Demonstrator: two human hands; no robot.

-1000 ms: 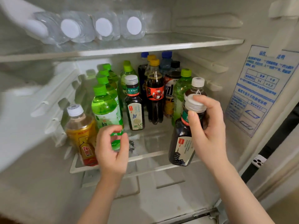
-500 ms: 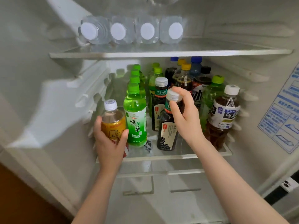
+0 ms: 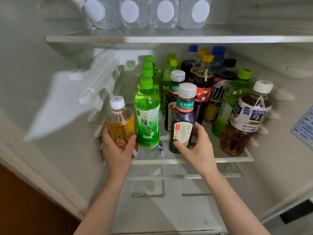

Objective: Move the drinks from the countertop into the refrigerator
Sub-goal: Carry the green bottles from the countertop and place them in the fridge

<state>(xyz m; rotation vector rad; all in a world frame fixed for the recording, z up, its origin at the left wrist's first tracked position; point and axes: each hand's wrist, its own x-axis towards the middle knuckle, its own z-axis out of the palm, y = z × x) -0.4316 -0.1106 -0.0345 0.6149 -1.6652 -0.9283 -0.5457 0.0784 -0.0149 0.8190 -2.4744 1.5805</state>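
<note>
The left hand (image 3: 116, 150) has its fingers (image 3: 104, 134) curled round a yellow bottle (image 3: 120, 122) at the front left of the fridge shelf (image 3: 186, 161). The right hand (image 3: 198, 150) grips the low part of a dark tea bottle (image 3: 183, 119). It stands on the same shelf, near a green tea bottle (image 3: 147, 114).

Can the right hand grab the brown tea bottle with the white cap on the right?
Probably yes, once it lets go. The brown tea bottle stands at the front edge of the shelf with nothing before it, just right of the right hand, which now grips the dark tea bottle.
</note>
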